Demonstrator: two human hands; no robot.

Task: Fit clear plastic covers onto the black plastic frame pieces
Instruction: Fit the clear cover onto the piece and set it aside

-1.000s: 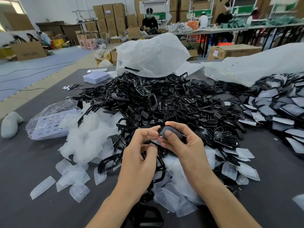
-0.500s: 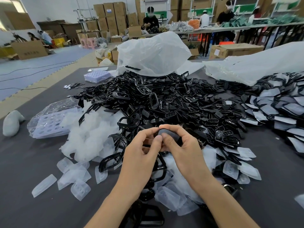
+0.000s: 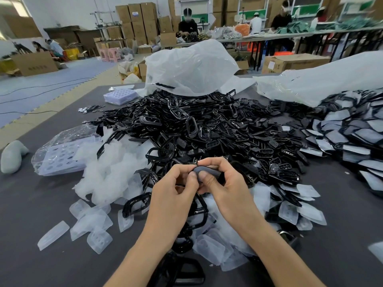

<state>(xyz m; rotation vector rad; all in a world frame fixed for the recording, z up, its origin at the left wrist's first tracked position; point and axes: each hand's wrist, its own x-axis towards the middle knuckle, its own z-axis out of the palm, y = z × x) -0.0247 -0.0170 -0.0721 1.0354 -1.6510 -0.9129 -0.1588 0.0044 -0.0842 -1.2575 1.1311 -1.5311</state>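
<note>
On the grey, felt-like table a crinkled clear bag of dimpled white trays lies at the left, beside a drift of frosted clear covers, flat with rounded corners. Mid-table rises a heap of black frame pieces, glossy, looped and slotted. Above the heap's near edge is a single frame piece, small and rounded, its top a dull grey. The left hand pinches its left end. The right hand curls round its right side, thumb pressed on top. Film-faced black pieces lie far right.
</note>
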